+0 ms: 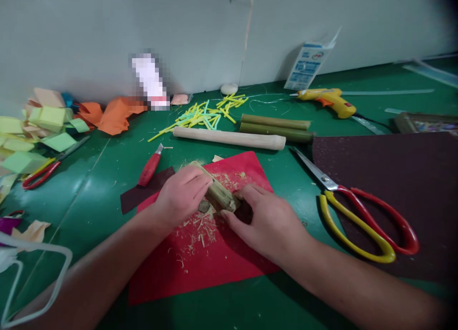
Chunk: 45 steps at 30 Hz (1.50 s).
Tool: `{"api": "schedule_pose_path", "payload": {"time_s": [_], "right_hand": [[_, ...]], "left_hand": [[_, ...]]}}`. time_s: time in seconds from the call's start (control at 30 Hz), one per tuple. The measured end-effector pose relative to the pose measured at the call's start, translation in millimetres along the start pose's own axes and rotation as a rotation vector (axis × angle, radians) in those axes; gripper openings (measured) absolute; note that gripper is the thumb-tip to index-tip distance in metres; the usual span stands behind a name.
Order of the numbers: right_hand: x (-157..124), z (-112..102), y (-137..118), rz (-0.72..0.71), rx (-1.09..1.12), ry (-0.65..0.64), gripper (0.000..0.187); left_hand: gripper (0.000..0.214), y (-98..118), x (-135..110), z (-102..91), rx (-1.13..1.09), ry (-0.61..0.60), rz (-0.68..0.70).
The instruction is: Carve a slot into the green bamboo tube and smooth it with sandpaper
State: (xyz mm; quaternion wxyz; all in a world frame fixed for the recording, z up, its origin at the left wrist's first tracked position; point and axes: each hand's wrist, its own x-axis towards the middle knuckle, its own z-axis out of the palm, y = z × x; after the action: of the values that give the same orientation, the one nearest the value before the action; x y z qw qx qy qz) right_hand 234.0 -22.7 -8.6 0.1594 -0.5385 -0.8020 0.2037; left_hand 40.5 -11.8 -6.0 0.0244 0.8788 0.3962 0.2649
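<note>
Green table [114, 163]: left hand [184, 191] and right hand [270, 220] grip bamboo piece [222, 195] over red sheet [152, 273], toward its far edge. Probably light, stiff, splintery; hold both ends.

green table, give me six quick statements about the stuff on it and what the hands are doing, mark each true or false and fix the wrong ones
1. The left hand and right hand both have a grip on the bamboo piece. True.
2. Shavings lie on the red sheet. True.
3. A hammer lies to the right of the red sheet. False: large scissors lie there.
4. The glue gun on the table is yellow. True.
5. The right hand wears a glove. False: both hands are bare.
6. A spoon lies beyond the left hand. False: it is a red-handled knife.
</note>
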Motion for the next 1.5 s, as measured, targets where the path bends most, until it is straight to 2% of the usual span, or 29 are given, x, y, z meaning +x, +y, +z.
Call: {"api": "schedule_pose_path", "payload": {"time_s": [0.17,0.27,0.4,0.5,0.63,0.77,0.9,1.03,1.17,1.3,1.4,1.5], "right_hand": [[-1,0,0,-0.003,-0.001,0.001,0.022],[-2,0,0,0.0,-0.001,-0.007,0.021],[-1,1,0,-0.007,-0.017,0.005,0.022],[-1,1,-1,-0.004,-0.022,0.008,0.022],[-1,1,-1,-0.006,-0.03,0.008,0.022],[-1,1,0,-0.012,-0.023,0.01,0.022],[-2,1,-1,-0.028,-0.031,0.027,0.021],[-1,0,-2,-0.014,-0.027,0.012,0.021],[-1,0,-1,-0.012,-0.019,0.001,0.021],[-2,1,0,-0.007,-0.018,-0.003,0.021],[-2,0,-1,-0.02,-0.01,0.013,0.019],[-2,0,-1,-0.013,-0.021,0.02,0.02]], "left_hand": [[0.027,-1,1,-0.6,0.058,-0.033,0.063],[0.028,0,3,-1.5,0.105,0.01,0.031],[0.03,2,4,-1.6,0.095,-0.03,0.055],[0.025,1,3,-1.5,0.127,0.015,0.028],[0.027,0,2,-1.6,0.129,-0.038,0.037],[0.024,-3,1,-2.5,0.162,0.039,0.023],[0.026,-1,0,-2.2,0.117,-0.024,0.052],[0.025,-1,0,-1.5,0.118,0.022,0.026],[0.027,-3,-1,-1.1,0.101,-0.03,0.05],[0.025,-2,0,-1.8,0.129,0.022,0.009],[0.028,3,0,-1.8,0.071,-0.033,0.07],[0.025,7,1,-1.9,0.078,-0.015,0.048]]}}
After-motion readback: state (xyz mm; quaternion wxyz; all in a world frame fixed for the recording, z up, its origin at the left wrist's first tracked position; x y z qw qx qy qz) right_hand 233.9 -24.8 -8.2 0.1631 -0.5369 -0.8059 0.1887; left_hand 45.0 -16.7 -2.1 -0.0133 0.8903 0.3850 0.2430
